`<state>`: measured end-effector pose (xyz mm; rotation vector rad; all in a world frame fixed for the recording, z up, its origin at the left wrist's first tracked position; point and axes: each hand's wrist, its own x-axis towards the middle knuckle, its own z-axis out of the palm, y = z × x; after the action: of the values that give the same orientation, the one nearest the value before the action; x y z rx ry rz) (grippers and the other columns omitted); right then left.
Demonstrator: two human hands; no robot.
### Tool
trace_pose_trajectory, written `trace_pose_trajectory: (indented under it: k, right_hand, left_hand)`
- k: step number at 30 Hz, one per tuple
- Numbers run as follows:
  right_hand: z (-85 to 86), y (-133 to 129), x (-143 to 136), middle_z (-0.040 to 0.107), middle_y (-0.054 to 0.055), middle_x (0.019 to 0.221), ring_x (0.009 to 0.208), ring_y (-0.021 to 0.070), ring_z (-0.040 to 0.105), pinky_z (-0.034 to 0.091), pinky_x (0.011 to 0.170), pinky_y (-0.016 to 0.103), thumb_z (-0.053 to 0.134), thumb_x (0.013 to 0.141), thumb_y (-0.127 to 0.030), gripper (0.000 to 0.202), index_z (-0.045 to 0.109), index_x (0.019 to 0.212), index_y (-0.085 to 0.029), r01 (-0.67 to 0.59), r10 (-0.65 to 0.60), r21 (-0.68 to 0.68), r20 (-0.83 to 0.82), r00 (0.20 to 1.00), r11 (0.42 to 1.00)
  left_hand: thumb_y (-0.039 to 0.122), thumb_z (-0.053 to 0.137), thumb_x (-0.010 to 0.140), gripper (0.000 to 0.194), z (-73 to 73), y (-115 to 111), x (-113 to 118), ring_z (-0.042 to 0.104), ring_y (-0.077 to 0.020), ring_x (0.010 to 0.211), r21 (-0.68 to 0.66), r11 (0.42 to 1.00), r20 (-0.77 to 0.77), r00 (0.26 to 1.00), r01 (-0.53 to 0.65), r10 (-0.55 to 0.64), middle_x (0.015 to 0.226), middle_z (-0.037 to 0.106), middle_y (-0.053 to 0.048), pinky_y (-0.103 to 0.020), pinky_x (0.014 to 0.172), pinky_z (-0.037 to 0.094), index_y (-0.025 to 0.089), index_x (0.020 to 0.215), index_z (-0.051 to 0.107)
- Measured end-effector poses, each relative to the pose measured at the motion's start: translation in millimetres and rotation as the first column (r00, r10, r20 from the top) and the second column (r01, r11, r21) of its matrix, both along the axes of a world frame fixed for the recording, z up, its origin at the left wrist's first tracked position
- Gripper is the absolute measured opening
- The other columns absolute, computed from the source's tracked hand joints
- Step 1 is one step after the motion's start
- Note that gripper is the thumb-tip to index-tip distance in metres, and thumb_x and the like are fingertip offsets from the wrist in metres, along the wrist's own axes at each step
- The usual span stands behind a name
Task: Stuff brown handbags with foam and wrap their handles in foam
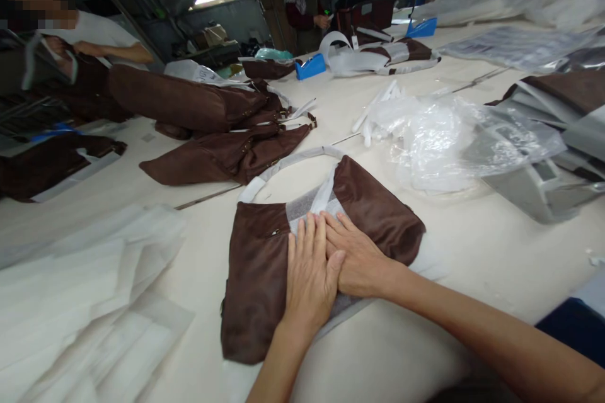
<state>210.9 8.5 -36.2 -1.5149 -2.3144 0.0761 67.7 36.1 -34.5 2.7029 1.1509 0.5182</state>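
Note:
A brown handbag [255,277] lies flat on the white table in front of me. Its handle [302,156] is wrapped in white material and arches away from me. Around the bag's middle runs a band of pale foam wrap [302,206], with a white strip [324,192] over its upper part. My left hand [309,271] presses flat on this band, fingers stretched out. Beside it, partly beneath its thumb, my right hand [354,255] also rests flat, fingers extended. Both palms hide much of the wrap.
White sheets [94,289] are spread at the left. More brown bags [227,151] lie beyond mine. Clear plastic bags [435,138] are heaped at the right, and blue tape dispensers [311,67] stand farther back. One person [307,0] stands at the far side, another [104,38] at the left.

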Motion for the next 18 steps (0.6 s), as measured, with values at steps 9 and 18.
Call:
trace_pose_trajectory:
  k: [9, 18]
  right_hand:
    - [14.1, 2.0, 49.1, 0.046, 0.023, 0.148, 0.141, 0.0346, 0.038, 0.027, 0.118, 0.056, 0.046, 0.099, -0.036, 0.054, 0.049, 0.14, 0.0, 0.189, -0.194, 0.068, 0.064, 0.979, 0.98]
    - [23.5, -130.4, 163.3, 0.076, 0.009, 0.102, 0.091, 0.0267, 0.073, 0.061, 0.078, 0.038, 0.053, 0.093, -0.052, 0.036, 0.074, 0.105, -0.024, 0.68, -0.614, 0.046, -0.386, 0.688, 0.732]
  left_hand:
    - [0.046, 0.036, 0.101, 0.06, -11.2, -0.1, 6.8, 0.03, -0.0376, 0.145, 0.188, 0.978, -0.106, 0.988, -0.087, 0.109, 0.157, 0.029, -0.024, -0.062, 0.111, 0.034, 0.017, 0.153, 0.031]
    - [0.052, 0.037, 0.098, 0.063, -16.0, 7.2, 6.1, 0.039, -0.0394, 0.141, 0.292, 0.953, -0.142, 0.982, -0.081, 0.126, 0.155, 0.035, -0.025, -0.061, 0.107, 0.04, 0.015, 0.149, 0.04]
